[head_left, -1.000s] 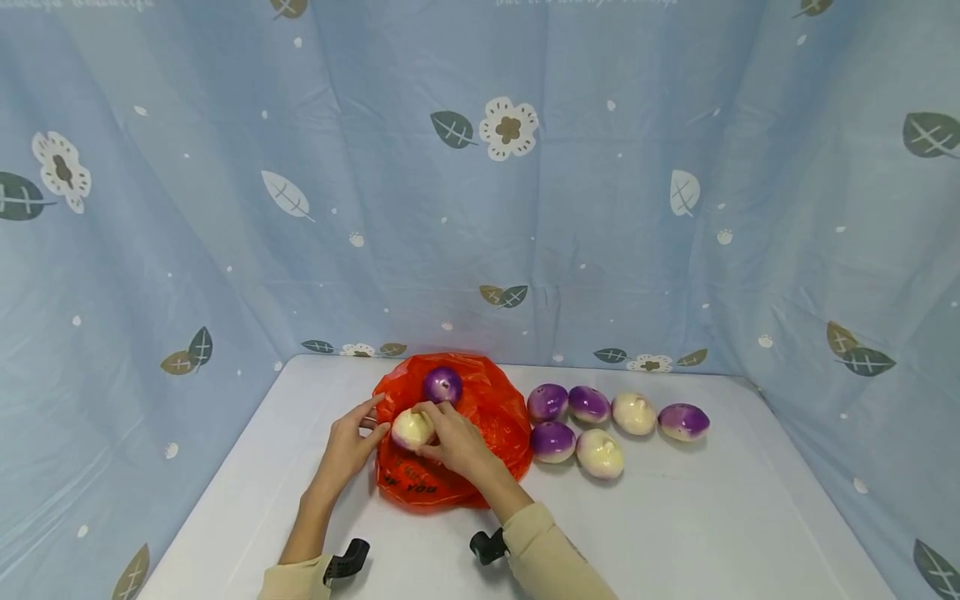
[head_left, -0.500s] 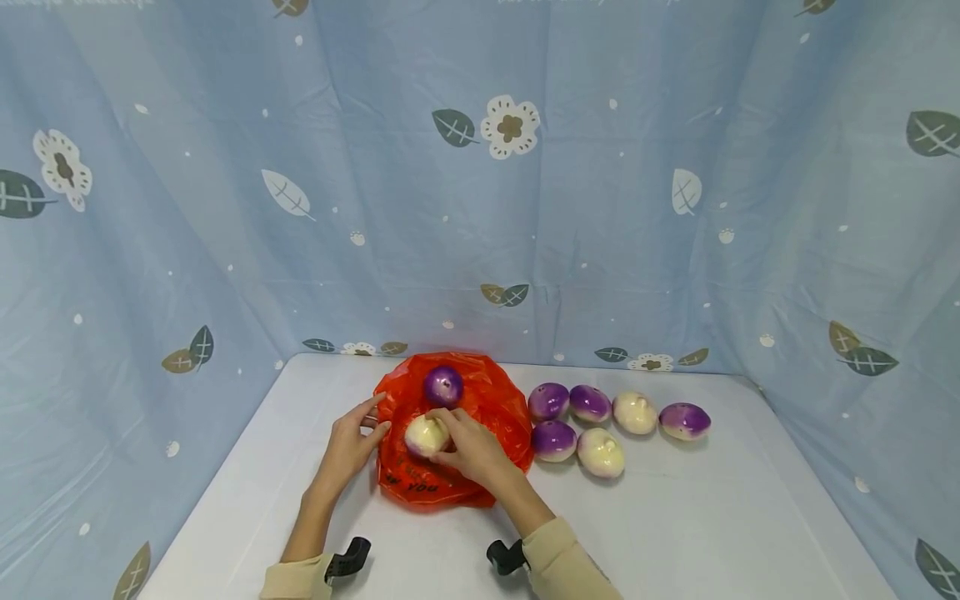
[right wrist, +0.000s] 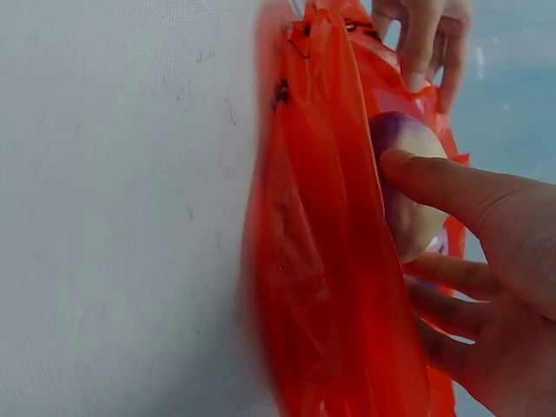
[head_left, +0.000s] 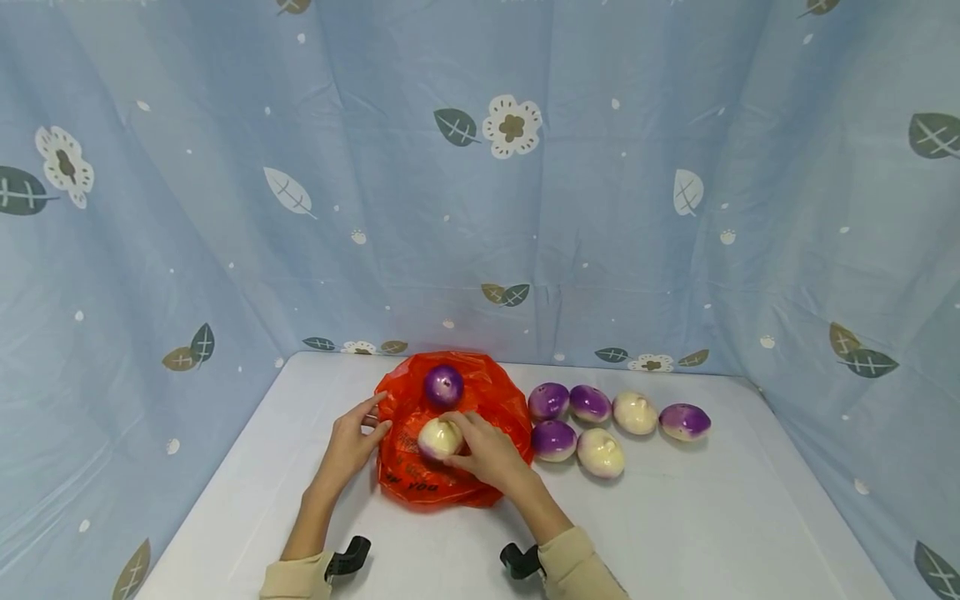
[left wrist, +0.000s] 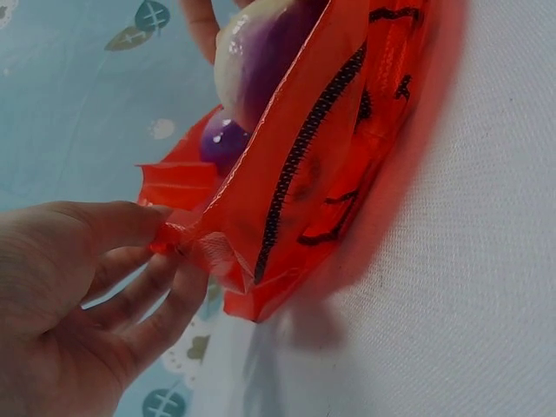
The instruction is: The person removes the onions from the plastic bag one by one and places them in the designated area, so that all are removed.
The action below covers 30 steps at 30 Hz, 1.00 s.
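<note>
An opened red plastic bag (head_left: 420, 492) lies on the white table. Thumb and forefinger of my left hand (head_left: 352, 443) pinch its left rim, as the left wrist view (left wrist: 104, 295) shows. In my right hand (head_left: 491, 454) is a purple-and-white turnip (head_left: 438, 440), gripped between thumb and fingers over the bag's mouth. The right wrist view has this turnip (right wrist: 408, 195) partly behind the bag's near rim, with the thumb on its side. A purple turnip (head_left: 444, 386) sits in the back of the bag. Whether the held turnip touches the bag's bottom I cannot tell.
Several more turnips stand right of the bag in two loose rows, among them a purple one (head_left: 553, 441) close to the bag and a white one (head_left: 600, 453). A blue patterned curtain (head_left: 600, 208) encloses the table (head_left: 712, 533) at the back and sides.
My right hand has carried the turnip rightward, from near the left rim toward the middle of the bag. My left hand keeps its place at the rim.
</note>
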Each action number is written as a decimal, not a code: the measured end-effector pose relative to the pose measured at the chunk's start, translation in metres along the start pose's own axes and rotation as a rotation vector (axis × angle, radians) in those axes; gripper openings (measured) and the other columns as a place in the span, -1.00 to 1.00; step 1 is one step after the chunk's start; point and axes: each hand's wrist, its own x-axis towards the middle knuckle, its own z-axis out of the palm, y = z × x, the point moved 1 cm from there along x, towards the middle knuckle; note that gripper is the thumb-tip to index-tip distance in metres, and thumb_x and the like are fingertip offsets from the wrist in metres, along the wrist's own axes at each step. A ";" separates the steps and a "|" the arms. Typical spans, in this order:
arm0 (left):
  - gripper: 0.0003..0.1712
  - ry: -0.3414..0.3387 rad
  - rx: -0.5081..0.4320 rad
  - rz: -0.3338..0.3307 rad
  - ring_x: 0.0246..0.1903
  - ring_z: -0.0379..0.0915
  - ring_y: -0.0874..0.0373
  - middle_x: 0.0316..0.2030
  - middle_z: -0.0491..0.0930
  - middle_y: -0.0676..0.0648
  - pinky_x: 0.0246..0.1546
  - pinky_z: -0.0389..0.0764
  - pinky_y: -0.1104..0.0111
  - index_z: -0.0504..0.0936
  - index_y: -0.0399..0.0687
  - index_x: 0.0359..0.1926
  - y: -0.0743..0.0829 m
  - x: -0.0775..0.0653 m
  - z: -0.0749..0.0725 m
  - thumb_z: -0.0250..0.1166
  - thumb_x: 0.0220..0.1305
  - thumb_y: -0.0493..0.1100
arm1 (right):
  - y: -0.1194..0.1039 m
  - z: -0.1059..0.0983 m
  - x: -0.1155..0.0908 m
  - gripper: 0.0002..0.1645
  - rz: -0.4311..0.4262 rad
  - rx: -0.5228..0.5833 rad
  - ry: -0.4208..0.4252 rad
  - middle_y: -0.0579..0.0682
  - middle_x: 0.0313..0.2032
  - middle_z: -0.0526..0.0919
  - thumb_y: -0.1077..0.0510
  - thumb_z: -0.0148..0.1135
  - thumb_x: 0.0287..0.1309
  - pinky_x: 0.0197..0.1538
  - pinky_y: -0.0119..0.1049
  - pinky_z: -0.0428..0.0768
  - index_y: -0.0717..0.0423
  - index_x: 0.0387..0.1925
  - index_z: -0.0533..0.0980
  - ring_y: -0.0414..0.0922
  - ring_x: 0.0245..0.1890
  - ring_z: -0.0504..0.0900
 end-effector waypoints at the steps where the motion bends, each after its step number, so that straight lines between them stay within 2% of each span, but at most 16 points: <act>1: -0.39 0.001 0.000 0.000 -0.29 0.66 0.00 -0.28 0.68 -0.17 -0.31 0.67 0.42 0.51 -0.22 0.26 0.000 0.000 0.000 0.39 0.15 -0.35 | 0.001 -0.001 -0.001 -0.24 -0.002 -0.001 0.004 -0.02 0.10 0.57 -0.11 0.44 0.06 0.10 0.04 0.61 -0.29 0.29 0.34 0.00 0.07 0.62; 21: -0.40 0.005 0.017 -0.017 -0.27 0.67 -0.02 -0.26 0.68 -0.17 -0.36 0.64 0.47 0.51 -0.20 0.25 -0.001 -0.001 0.002 0.38 0.16 -0.34 | 0.018 -0.032 -0.026 -0.25 -0.010 0.033 0.120 -0.03 0.08 0.56 -0.16 0.38 0.11 0.08 0.05 0.63 -0.32 0.32 0.32 -0.02 0.03 0.64; 26: -0.40 0.005 0.015 -0.018 -0.26 0.66 -0.02 -0.26 0.68 -0.17 -0.36 0.63 0.48 0.51 -0.20 0.26 0.000 -0.001 0.001 0.38 0.17 -0.33 | 0.023 -0.041 -0.030 -0.23 -0.010 0.055 0.151 -0.09 0.08 0.56 -0.15 0.39 0.10 0.10 -0.04 0.64 -0.32 0.33 0.32 -0.07 0.02 0.63; 30: -0.40 0.005 0.017 -0.009 -0.27 0.66 -0.02 -0.25 0.68 -0.18 -0.37 0.63 0.48 0.50 -0.22 0.26 0.000 -0.001 0.001 0.38 0.17 -0.33 | 0.029 -0.049 -0.033 -0.22 0.018 0.085 0.182 -0.13 0.12 0.55 -0.13 0.41 0.08 0.15 -0.06 0.61 -0.34 0.34 0.31 -0.08 0.12 0.60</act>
